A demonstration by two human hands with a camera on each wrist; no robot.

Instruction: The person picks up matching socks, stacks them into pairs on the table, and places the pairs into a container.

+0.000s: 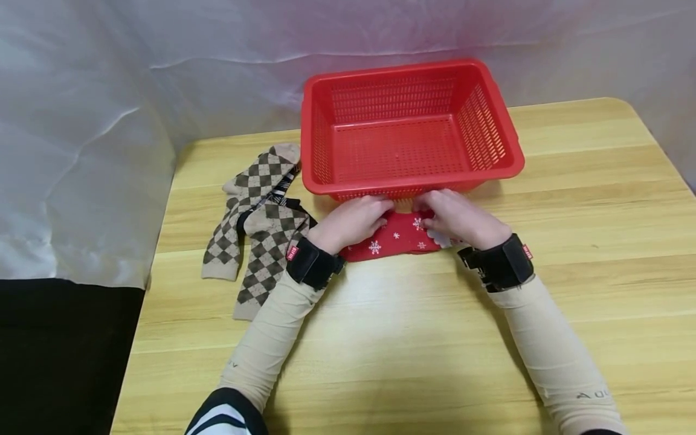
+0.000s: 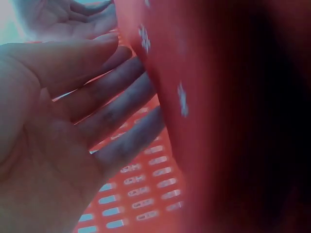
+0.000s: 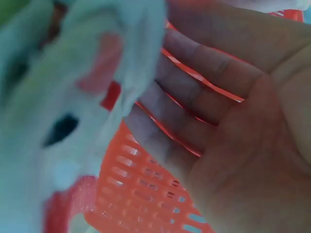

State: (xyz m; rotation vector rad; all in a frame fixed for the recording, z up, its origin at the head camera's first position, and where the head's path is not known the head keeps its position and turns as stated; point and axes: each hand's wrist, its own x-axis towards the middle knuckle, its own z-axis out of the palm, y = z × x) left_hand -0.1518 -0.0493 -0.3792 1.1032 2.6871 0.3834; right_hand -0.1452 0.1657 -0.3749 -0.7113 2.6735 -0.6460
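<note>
A red sock with white snowflakes (image 1: 397, 234) lies across the table right in front of the red basket (image 1: 413, 186). My left hand (image 1: 352, 225) is over its left part, fingertips touching the far edge; in the left wrist view the fingers (image 2: 119, 109) reach fairly straight behind the red fabric. Over the sock's right end is my right hand (image 1: 462, 217). Its fingers (image 3: 194, 92) extend behind a blurred pale piece of fabric (image 3: 131, 58) with red and dark patches, which hides the fingertips.
To the left lie several socks: a brown-and-beige argyle sock (image 1: 261, 175), another argyle sock (image 1: 266, 266) nearer the front, and dark patterned fabric (image 1: 293, 202) between them. A pale cloth backdrop (image 1: 217, 66) hangs behind the wooden table (image 1: 587, 241).
</note>
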